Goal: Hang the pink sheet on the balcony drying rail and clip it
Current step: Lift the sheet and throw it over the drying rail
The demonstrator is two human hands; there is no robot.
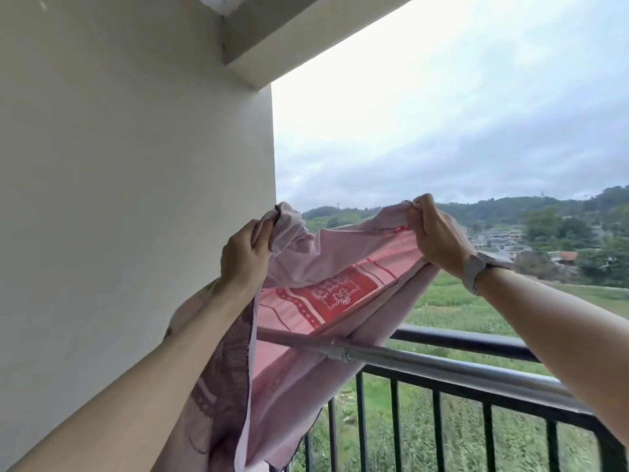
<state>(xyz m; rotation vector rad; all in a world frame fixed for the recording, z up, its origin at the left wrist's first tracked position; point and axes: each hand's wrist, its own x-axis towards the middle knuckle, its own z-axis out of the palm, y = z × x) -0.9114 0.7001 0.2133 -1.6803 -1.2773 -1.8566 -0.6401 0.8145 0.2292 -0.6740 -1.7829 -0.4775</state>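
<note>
**Pink sheet held up over the drying rail**

The pink sheet (340,267) is thin, pale pink cloth with a red printed panel of white lace-like figures and stripes (the side near the left arm looks darker, purplish). Both hands hold its upper edge above the metal drying rail (408,361). The left hand (243,258) is closed around a bunched corner near the white wall (136,165); the right hand (437,235), with a watch (476,269) on the wrist, pinches the edge further right. The held edge runs left to right, sagging between the hands. The cloth hangs down across the rail, beside the black balcony railing (476,342).
</note>
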